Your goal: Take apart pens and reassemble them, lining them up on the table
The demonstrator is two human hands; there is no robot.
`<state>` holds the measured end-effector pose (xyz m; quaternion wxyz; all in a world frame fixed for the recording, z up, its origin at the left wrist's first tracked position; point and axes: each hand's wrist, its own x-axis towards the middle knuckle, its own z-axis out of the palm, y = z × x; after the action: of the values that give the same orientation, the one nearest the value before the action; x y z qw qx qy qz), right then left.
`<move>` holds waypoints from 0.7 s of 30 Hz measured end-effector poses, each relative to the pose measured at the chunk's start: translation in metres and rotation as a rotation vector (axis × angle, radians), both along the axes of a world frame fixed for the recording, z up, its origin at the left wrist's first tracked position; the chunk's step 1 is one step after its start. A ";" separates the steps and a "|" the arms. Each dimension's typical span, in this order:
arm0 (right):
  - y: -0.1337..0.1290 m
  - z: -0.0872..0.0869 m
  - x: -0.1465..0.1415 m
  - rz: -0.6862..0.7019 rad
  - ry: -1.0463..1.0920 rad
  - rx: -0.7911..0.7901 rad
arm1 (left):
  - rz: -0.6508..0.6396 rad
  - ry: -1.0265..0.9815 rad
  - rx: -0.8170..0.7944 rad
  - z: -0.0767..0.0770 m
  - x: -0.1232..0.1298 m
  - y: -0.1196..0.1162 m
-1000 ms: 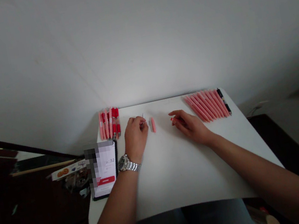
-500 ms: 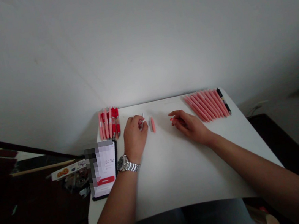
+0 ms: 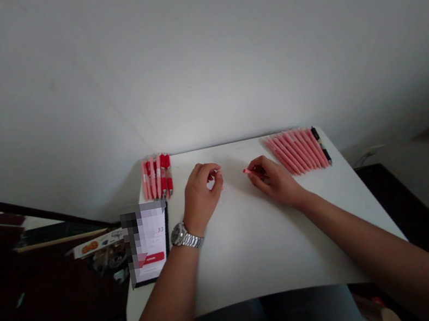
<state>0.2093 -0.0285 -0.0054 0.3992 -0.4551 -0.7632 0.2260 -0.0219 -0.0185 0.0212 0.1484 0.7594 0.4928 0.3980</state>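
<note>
Because the right hand (image 3: 273,180) near frame centre pinches a small red pen part (image 3: 245,170), uneven pressure could drop it; whether the left hand (image 3: 201,193) grips, I cannot tell.

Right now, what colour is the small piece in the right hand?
The small piece shows red at its exposed end, best seen in the head view.

Worktop (image 3: 253,264) free between left forearm (image 3: 160,303) and right forearm (image 3: 359,229); tight gap between left hand (image 3: 202,189) and right hand (image 3: 270,181). Blockers: red/pink pens (image 3: 158,173) far left, phone (image 3: 149,274) left edge, pink row (image 3: 296,151) plus black pen (image 3: 326,155) far right, wall (image 3: 199,74) behind.
</note>
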 end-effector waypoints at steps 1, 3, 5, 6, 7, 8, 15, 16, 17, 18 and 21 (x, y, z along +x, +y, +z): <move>0.000 0.000 0.000 0.006 0.005 0.004 | -0.015 -0.005 -0.003 0.000 0.001 -0.001; 0.000 0.000 0.000 0.020 0.005 0.015 | -0.075 -0.004 -0.012 0.000 0.004 -0.003; 0.000 0.001 0.000 0.024 -0.002 0.031 | -0.122 0.005 -0.010 0.000 0.006 -0.004; 0.000 0.001 0.000 0.031 -0.009 0.034 | -0.140 0.012 -0.009 0.000 0.006 -0.005; 0.000 0.002 -0.001 0.036 -0.013 0.042 | -0.153 0.018 -0.011 0.000 0.007 -0.006; 0.000 0.002 -0.001 0.042 -0.018 0.050 | -0.166 0.024 -0.013 0.000 0.008 -0.007; 0.000 0.004 -0.003 0.095 -0.042 0.074 | -0.227 0.066 -0.024 -0.001 0.013 -0.009; 0.000 0.004 -0.003 0.103 -0.043 0.078 | -0.228 0.065 -0.023 -0.001 0.013 -0.009; 0.000 0.003 -0.003 0.111 -0.044 0.086 | -0.230 0.065 -0.023 -0.002 0.013 -0.009; 0.000 0.003 -0.003 0.116 -0.045 0.096 | -0.231 0.064 -0.022 -0.002 0.013 -0.009; 0.001 0.004 -0.003 0.138 -0.054 0.126 | -0.235 0.067 -0.029 -0.003 0.013 -0.008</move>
<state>0.2062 -0.0279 -0.0016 0.3901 -0.3813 -0.8158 0.1920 -0.0088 -0.0264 0.0182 0.1883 0.8226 0.4108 0.3451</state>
